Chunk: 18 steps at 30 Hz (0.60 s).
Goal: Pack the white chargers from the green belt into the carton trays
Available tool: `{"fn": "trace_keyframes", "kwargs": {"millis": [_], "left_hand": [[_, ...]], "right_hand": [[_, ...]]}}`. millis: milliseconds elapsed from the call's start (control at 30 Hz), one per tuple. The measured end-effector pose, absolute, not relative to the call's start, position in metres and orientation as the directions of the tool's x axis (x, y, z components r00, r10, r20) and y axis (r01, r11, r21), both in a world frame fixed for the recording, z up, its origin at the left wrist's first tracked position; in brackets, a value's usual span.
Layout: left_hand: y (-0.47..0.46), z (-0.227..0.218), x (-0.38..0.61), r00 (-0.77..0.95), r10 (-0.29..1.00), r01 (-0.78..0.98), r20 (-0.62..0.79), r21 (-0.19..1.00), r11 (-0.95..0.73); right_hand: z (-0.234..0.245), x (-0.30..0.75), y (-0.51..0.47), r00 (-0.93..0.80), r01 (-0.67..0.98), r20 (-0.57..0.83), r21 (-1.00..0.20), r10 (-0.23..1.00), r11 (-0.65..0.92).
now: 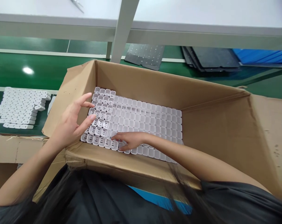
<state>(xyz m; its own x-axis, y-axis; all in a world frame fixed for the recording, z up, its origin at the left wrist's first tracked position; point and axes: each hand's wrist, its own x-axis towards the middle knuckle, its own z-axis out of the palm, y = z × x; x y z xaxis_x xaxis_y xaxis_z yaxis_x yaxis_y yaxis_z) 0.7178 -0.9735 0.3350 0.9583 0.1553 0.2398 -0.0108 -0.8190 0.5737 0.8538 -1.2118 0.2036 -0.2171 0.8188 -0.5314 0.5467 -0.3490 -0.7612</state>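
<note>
Right hand [131,140] at rounded-square cups [141,121], apparently plastic; cardboard box [155,85] around.

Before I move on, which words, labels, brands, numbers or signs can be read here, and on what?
No readable text anywhere.
Cups: dark marks or slots, too small to tell.
White stack at left: dark marks, too small to read.
Right cardboard flap: dark marks, too blurred to read.

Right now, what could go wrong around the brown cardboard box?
Bare right hand, down among square white plastic pieces, could knock some out of line. Bare left hand, spread above the left rows, might clip one. Left of the box, the uneven-edged white plastic pile could shift if bumped.
</note>
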Motion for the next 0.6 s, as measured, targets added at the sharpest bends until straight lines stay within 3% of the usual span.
{"fn": "trace_keyframes", "kwargs": {"millis": [433, 600], "left_hand": [[-0.9743, 0.3368, 0.7177, 0.953, 0.161, -0.011, 0.256, 0.56, -0.828], [-0.9742, 0.3317, 0.7211, 0.952, 0.181, -0.013, 0.248, 0.62, -0.784]], "right_hand": [[0.2039, 0.863, -1.2126, -0.249, 0.527, -0.567, -0.76, 0.785, -0.382], [0.2053, 0.8595, -1.2084, -0.249, 0.529, -0.549, -0.767, 0.798, -0.362]]}}
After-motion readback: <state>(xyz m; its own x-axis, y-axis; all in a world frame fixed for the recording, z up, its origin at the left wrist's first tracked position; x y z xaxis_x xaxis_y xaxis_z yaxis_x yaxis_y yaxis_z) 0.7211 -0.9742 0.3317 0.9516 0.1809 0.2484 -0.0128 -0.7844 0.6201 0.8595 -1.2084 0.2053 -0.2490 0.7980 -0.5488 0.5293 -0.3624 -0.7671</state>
